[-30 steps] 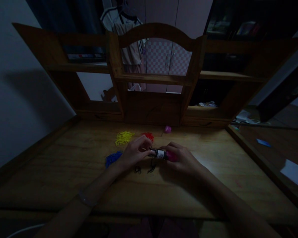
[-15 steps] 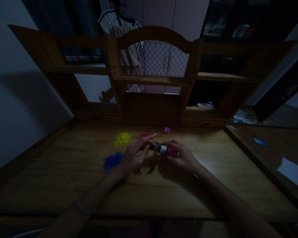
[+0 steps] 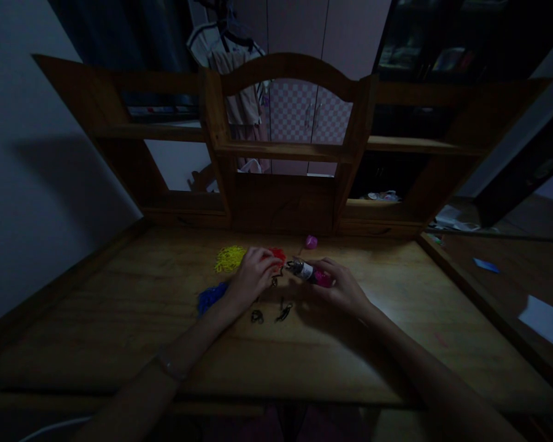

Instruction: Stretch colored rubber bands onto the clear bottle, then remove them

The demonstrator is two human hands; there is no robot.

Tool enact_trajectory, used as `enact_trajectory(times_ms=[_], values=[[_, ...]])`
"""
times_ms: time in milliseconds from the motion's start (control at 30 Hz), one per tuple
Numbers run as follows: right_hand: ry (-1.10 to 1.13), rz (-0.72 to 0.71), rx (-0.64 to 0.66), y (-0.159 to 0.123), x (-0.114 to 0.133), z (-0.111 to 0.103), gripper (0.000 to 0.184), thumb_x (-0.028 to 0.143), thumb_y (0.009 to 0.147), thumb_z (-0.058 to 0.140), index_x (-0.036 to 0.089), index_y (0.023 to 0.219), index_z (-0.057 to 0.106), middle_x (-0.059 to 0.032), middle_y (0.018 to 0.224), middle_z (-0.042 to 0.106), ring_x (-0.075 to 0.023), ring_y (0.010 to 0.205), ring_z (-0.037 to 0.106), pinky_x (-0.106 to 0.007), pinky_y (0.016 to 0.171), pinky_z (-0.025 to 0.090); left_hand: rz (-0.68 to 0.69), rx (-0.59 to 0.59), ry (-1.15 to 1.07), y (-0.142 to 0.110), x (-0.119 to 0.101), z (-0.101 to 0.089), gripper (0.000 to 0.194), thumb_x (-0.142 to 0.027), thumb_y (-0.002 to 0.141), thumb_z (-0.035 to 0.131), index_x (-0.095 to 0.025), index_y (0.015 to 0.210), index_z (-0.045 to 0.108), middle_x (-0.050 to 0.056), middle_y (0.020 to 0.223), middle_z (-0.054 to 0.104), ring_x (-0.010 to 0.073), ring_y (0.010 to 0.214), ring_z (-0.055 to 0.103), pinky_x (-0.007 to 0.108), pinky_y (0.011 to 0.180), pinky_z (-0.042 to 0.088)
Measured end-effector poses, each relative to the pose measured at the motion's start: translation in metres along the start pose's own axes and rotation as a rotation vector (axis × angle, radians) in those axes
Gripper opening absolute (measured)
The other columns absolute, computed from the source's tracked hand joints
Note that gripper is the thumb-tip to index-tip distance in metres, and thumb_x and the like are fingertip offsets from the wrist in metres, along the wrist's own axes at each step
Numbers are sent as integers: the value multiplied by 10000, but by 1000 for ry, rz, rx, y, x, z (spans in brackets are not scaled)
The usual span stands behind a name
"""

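Left hand (image 3: pixel 251 276): was half curled, fingertips drawn close to the thumb; whether they pinched anything could not be told
Right hand (image 3: pixel 343 285): was wrapped around the pink end of a labelled bottle (image 3: pixel 306 271)
Bottle: lay in that grip above the desk (image 3: pixel 322 362), tilted, its dark end towards the left fingers but apart from them
Dark pieces (image 3: pixel 276 280): sat just below the left fingertips, too dim to make out
Spill risk: a steeper tilt or a squeeze could tip out loose contents, if that end was uncapped
Mixing risk: the red pile (image 3: pixel 279 254) was near enough for strays to land in it
Blue pile (image 3: pixel 211 297): was close beside the left forearm, so a careless sweep could scatter it
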State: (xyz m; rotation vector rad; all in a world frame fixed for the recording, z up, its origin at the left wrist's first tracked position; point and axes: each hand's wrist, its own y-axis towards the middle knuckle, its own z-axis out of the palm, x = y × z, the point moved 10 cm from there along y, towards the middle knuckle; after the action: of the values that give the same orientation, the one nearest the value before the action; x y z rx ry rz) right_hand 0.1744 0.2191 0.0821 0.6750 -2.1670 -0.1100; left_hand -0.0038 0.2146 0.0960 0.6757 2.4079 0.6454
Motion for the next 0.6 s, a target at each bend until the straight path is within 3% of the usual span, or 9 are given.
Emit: enact_trajectory(times_ms=[100, 200, 600], values=[[8, 11, -35, 2, -6, -4, 416, 302, 796, 688, 258, 1207, 641, -68, 1122, 648, -238, 973, 613, -380, 852, 477, 41, 135, 107, -4, 5, 21, 235, -184, 917, 522, -230, 1070, 693, 89, 1105, 576, 256, 1067, 469, 423, 917, 412], [15, 30, -64, 2, -12, -7, 411, 290, 787, 680, 252, 1195, 646, -60, 1113, 658, -240, 966, 616, -369, 829, 481, 67, 200, 160, -9, 7, 31, 277, -151, 898, 525, -241, 1107, 684, 99, 1122, 559, 263, 1080, 451, 429, 916, 393], [13, 54, -70, 2, -13, -9, 403, 293, 778, 692, 262, 1178, 650, -52, 1090, 661, -235, 952, 620, -371, 812, 482, 101, 289, 182, -11, 9, 40, 118, -212, 926, 500, -183, 923, 614, 90, 1034, 564, 252, 1012, 460, 397, 873, 388]])
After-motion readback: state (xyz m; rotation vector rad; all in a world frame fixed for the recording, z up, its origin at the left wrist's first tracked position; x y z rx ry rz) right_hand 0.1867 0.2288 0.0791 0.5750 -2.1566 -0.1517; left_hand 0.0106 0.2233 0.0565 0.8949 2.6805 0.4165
